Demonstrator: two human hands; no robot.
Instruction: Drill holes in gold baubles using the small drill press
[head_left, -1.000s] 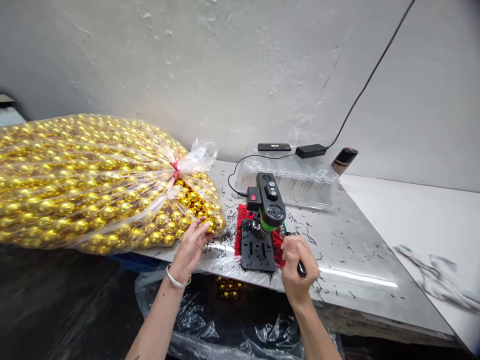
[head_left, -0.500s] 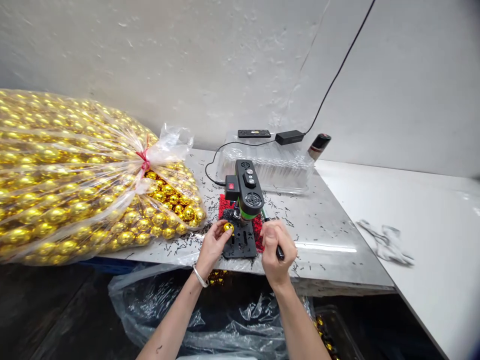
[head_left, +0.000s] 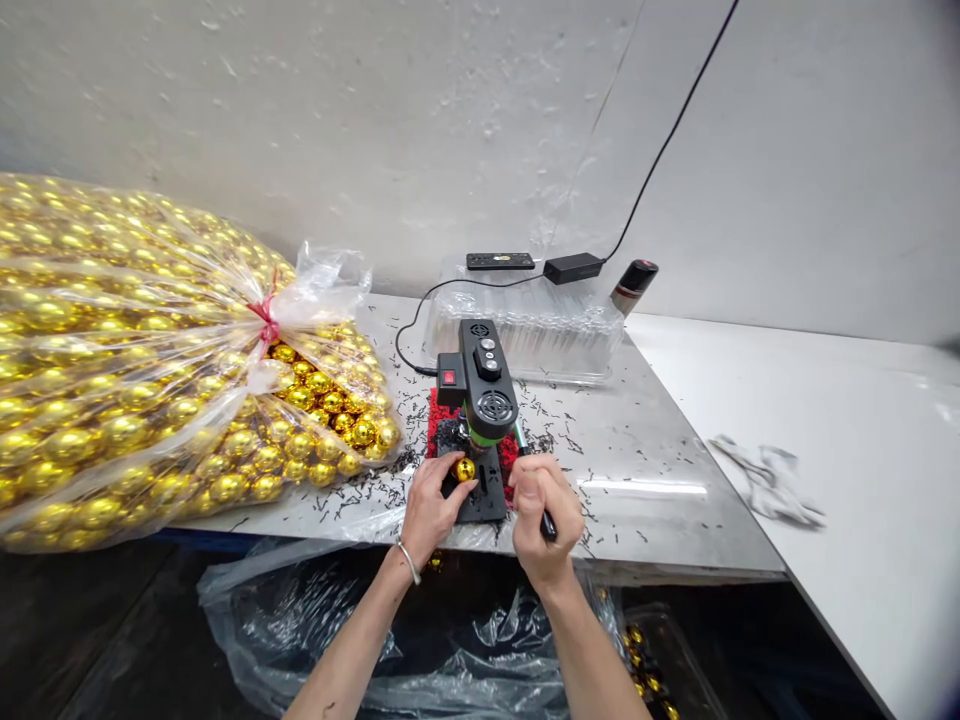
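Note:
A black drill press [head_left: 489,385] with a green ring stands on the metal table, its slotted base [head_left: 484,490] over a red mat [head_left: 508,455]. Between thumb and fingers, my left hand [head_left: 435,503] holds a gold ball [head_left: 465,469] just above the base, below and left of the press head. My right hand [head_left: 546,508] is wrapped round the black lever handle [head_left: 550,527] at the right of the press. Whether the ball touches the base cannot be made out.
A large clear bag of gold balls [head_left: 112,390] fills the left. Behind the press are clear plastic trays [head_left: 525,330], a power adapter [head_left: 573,268] and a can [head_left: 634,287]. White gloves [head_left: 772,480] lie right. Black shavings litter the metal table [head_left: 645,420]; plastic sheeting [head_left: 315,620] hangs below.
The gold ball in my left hand has moved inward, closer under the press head. My right hand stays round the handle. The whole view has shifted slightly.

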